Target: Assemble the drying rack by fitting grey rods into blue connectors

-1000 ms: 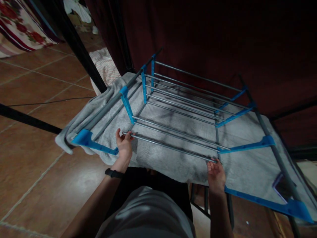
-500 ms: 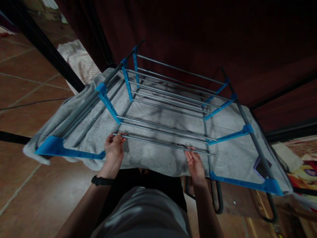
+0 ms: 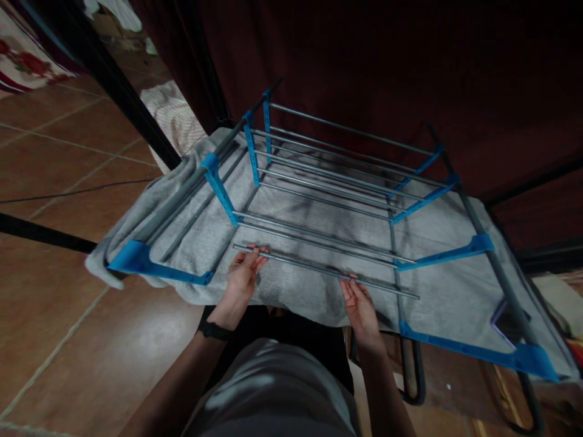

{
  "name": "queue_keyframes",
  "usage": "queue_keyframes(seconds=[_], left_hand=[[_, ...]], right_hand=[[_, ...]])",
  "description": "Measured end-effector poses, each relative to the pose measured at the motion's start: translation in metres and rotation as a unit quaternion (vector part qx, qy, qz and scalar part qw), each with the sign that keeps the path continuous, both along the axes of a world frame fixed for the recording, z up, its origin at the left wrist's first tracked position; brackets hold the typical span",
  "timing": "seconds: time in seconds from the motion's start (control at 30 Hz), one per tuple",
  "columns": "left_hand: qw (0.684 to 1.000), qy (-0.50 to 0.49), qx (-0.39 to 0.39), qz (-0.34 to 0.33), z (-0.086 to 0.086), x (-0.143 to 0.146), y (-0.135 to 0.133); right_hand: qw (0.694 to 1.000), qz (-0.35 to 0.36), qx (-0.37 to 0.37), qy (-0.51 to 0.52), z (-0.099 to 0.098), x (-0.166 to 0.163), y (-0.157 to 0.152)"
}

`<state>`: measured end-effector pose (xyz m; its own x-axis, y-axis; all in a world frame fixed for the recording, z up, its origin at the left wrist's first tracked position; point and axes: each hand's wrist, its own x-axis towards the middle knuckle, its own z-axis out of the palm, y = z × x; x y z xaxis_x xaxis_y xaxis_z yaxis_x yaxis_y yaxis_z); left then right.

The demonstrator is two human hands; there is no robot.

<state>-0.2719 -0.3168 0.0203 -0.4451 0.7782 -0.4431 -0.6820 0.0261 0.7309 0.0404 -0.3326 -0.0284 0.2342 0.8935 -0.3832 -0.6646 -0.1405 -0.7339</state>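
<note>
A dark maroon curtain hangs at the back, and to the left brown floor tiles with pale joints, crossed by a thin black cable, catch a whitish patch of light, with a black post, striped cloth and flowered fabric beyond.

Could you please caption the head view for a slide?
Left hand and right hand hold a rod by a rack on a grey blanket.

Left grip and right grip pinched
</note>
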Motion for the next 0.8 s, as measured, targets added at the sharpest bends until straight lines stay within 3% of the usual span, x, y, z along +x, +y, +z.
queue_keyframes(seconds=[0.17,0.43,0.57,0.7,0.77,0.8], left_hand=[[0.999,0.0,-0.034,-0.035,-0.003,0.014,-0.002],[0.984,0.068,-0.049,-0.158,-0.01,0.027,-0.011],[0.945,0.202,-0.043,-0.253,-0.012,0.03,-0.014],[0.92,0.269,-0.025,-0.284,-0.011,0.035,-0.016],[0.884,0.368,0.017,-0.289,-0.006,0.036,-0.019],[0.845,0.445,0.049,-0.291,-0.003,0.037,-0.02]], right_hand=[[0.999,0.014,-0.027,0.012,0.002,-0.004,0.002],[0.999,0.021,-0.034,0.003,0.004,-0.007,0.002],[0.999,0.013,-0.03,0.001,0.003,-0.008,0.002],[1.0,0.007,-0.027,-0.003,0.0,-0.008,0.002],[1.0,0.007,-0.026,-0.002,-0.002,-0.008,0.002],[1.0,0.008,-0.025,-0.002,-0.002,-0.008,0.001]])
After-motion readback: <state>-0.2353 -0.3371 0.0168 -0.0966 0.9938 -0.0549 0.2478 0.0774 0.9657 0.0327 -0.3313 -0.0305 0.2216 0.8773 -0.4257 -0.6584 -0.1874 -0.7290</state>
